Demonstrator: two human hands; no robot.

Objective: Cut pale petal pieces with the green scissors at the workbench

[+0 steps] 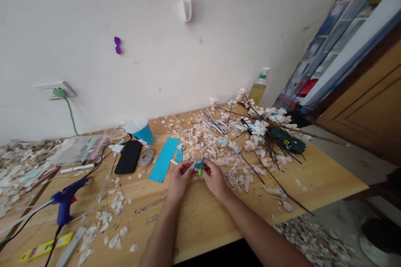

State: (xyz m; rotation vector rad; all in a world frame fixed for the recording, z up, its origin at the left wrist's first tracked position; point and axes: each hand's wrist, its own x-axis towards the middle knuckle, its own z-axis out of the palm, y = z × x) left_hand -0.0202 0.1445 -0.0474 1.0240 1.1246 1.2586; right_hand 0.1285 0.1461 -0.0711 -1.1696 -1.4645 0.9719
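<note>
Over the wooden table [200,225], both hands meet at a small blue-and-green piece [199,166], too small to name more exactly. My left hand [181,179] pinches it from the left, fingertips bent together. From the other side my right hand [215,178] closes thumb and fingers on it. A blue sheet [164,160] lies just left of the hands, with a narrower blue strip [178,156] beside it. Pale, shell-like flakes [200,135] are heaped behind the hands.
Scissors [216,126] rest on the flakes. Flowering branches [260,125] spread across the right side, before a bottle [259,87]. At left are a glue gun [66,200], a black phone [128,157], a round tin [145,157], a blue cup [142,132] and a yellow cutter packet [46,247].
</note>
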